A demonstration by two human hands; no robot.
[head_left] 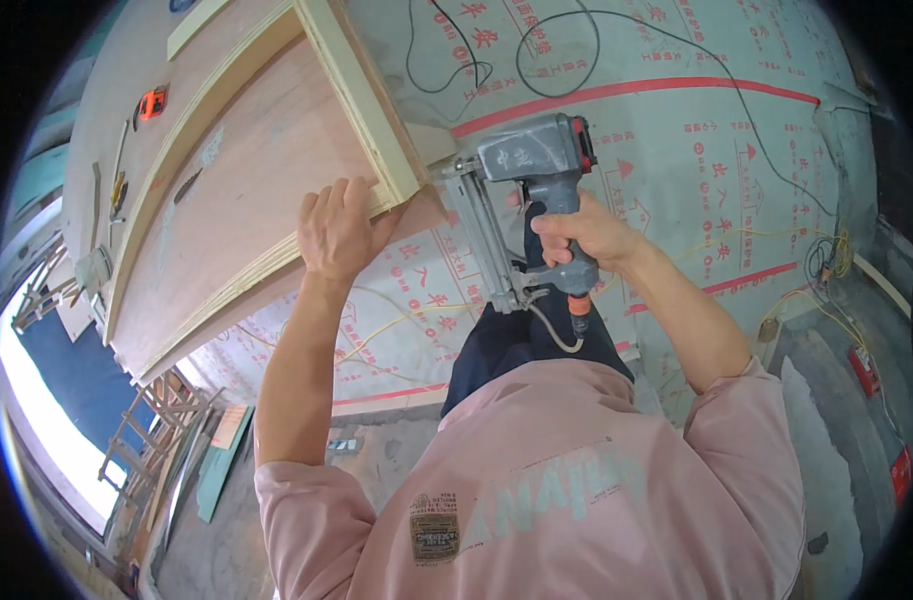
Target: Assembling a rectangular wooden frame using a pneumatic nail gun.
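My right hand is wrapped around the handle of a grey pneumatic nail gun. The gun's long slanted magazine faces the wooden frame, and an air hose joins it below an orange fitting. Its nose lies near the corner of the frame, and I cannot tell whether they touch. With its fingers over the near plywood edge, my left hand grips the wooden frame beside that corner. The frame, made of thick layered strips, rests on a large plywood board.
An orange tape measure and a knife-like tool lie on the wood to the left. Black cable and a yellow hose cross the printed floor sheet. Scrap lumber is piled at lower left.
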